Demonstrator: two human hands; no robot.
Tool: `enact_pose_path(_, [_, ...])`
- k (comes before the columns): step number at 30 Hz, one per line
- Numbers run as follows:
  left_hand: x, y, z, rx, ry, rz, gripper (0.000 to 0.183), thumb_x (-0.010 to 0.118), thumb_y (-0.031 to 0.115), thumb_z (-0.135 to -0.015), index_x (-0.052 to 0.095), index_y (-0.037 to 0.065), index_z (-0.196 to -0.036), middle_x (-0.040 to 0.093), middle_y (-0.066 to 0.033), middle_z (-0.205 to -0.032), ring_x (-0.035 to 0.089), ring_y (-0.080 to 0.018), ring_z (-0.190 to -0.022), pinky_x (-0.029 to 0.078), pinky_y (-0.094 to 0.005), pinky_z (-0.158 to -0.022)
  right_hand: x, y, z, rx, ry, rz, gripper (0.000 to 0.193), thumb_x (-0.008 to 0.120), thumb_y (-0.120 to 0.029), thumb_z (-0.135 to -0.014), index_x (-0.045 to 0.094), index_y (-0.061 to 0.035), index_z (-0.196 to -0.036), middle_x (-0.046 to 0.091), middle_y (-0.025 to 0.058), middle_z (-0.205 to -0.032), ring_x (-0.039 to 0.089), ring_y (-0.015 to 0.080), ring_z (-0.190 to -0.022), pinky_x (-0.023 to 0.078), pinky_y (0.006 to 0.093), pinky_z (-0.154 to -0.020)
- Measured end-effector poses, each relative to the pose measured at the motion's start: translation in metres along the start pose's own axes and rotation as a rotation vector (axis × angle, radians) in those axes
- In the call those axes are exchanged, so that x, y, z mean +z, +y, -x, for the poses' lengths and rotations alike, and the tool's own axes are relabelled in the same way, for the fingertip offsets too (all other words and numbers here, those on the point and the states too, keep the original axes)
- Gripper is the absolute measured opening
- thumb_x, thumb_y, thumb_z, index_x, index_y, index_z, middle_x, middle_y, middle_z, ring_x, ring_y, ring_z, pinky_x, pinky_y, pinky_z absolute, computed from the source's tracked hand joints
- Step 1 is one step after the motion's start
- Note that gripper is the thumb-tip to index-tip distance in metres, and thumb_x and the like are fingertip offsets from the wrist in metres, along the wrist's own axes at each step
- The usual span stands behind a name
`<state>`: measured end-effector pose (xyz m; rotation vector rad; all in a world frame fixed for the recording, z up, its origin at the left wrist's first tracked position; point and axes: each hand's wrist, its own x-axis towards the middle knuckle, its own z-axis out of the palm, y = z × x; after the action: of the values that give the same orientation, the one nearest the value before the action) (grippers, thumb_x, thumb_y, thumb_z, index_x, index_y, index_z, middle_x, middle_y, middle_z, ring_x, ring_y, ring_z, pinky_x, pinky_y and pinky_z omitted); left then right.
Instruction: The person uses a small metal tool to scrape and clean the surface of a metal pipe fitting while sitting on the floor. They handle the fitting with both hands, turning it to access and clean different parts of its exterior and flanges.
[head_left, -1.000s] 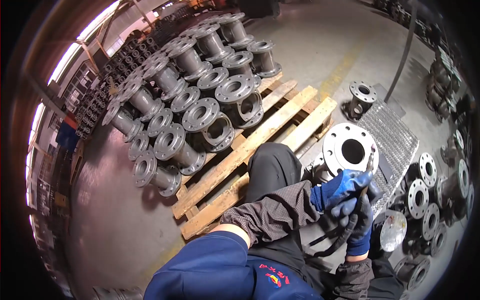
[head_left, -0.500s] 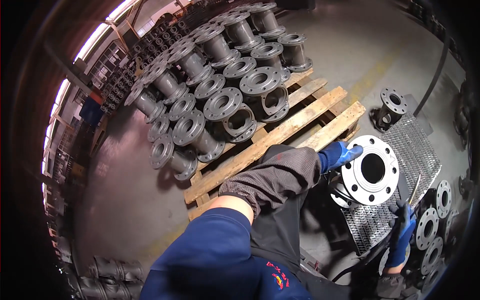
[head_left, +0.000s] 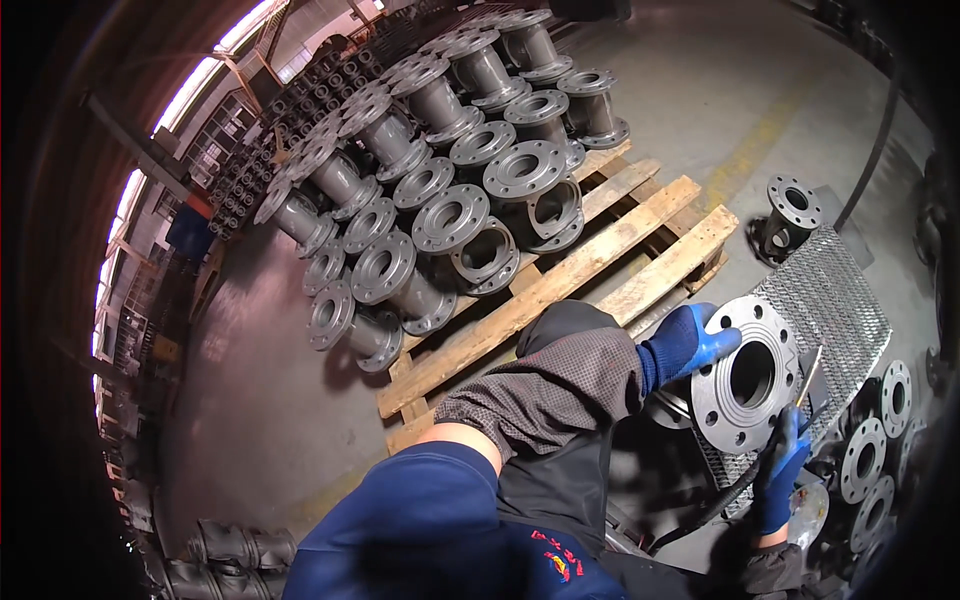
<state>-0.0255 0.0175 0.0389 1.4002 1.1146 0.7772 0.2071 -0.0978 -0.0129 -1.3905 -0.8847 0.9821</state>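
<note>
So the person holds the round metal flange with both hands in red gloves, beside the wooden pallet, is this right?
Not quite: the head view shows blue gloves, not red. The left hand and right hand do grip the round metal flange, beside the wooden pallet.

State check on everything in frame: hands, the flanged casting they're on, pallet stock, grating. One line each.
Left hand in blue glove: gripping the rim of the flange.
Right hand in blue glove: at the flange's lower edge, holding a thin tool.
Grey round bolt-hole flange: tilted on edge, bore facing the camera.
Grey flanged pipe fittings: packed in rows on the pallet.
Wooden pallet: near slats bare.
Metal grating: flat, beneath the flange.
</note>
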Motion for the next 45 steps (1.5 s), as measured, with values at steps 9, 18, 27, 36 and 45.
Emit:
enact_pose_path(9, [0.013, 0.040, -0.005, 0.310, -0.094, -0.210, 0.029, 0.069, 0.028, -0.084, 0.068, 0.001, -0.090, 0.066, -0.0140, -0.074, 0.062, -0.0171, -0.061, 0.049, -0.0348, -0.056, -0.025, 0.007, 0.031, -0.017, 0.080, 0.165, 0.023, 0.050, -0.020, -0.098, 0.063, -0.0013, -0.094, 0.050, -0.0028, -0.070, 0.043, 0.0070, -0.058, 0.034, 0.0242, -0.053])
enact_pose_path(18, [0.061, 0.026, -0.036, 0.124, -0.236, 0.076, 0.051, 0.073, 0.030, -0.080, 0.062, -0.009, -0.111, 0.070, -0.0150, -0.090, 0.069, -0.0185, -0.075, 0.057, -0.0303, -0.069, -0.029, -0.043, 0.052, 0.187, 0.206, 0.008, 0.035, 0.050, -0.016, -0.098, 0.053, 0.0046, -0.126, 0.064, 0.0032, -0.093, 0.060, 0.0095, -0.062, 0.049, 0.0210, -0.058])
enact_pose_path(27, [0.109, 0.041, -0.050, 0.283, -0.260, -0.375, 0.051, 0.072, 0.034, -0.080, 0.065, -0.006, -0.111, 0.070, -0.0128, -0.085, 0.068, -0.0163, -0.073, 0.056, -0.0299, -0.069, -0.051, -0.069, 0.079, 0.210, 0.412, 0.133, 0.041, 0.057, -0.011, -0.096, 0.051, -0.0007, -0.135, 0.067, 0.0050, -0.088, 0.054, 0.0065, -0.054, 0.043, 0.0199, -0.049])
enact_pose_path(36, [0.131, 0.053, -0.049, 0.289, -0.422, -0.313, 0.051, 0.072, 0.039, -0.078, 0.067, -0.002, -0.108, 0.071, -0.0128, -0.083, 0.069, -0.0183, -0.074, 0.055, -0.0320, -0.070, -0.088, -0.138, 0.057, 0.071, -0.179, 1.315, 0.035, 0.065, -0.022, -0.087, 0.066, -0.0173, -0.121, 0.069, 0.0166, -0.082, 0.066, 0.0301, -0.064, 0.053, 0.0367, -0.065])
enact_pose_path(45, [0.132, 0.043, -0.051, 0.325, -0.455, -0.212, 0.052, 0.072, 0.039, -0.081, 0.066, -0.004, -0.110, 0.071, -0.0145, -0.089, 0.069, -0.0187, -0.077, 0.056, -0.0312, -0.072, -0.077, -0.161, 0.057, 0.108, -0.248, 1.577, 0.031, 0.061, -0.022, -0.088, 0.068, -0.0229, -0.119, 0.067, 0.0148, -0.077, 0.067, 0.0304, -0.069, 0.054, 0.0406, -0.069])
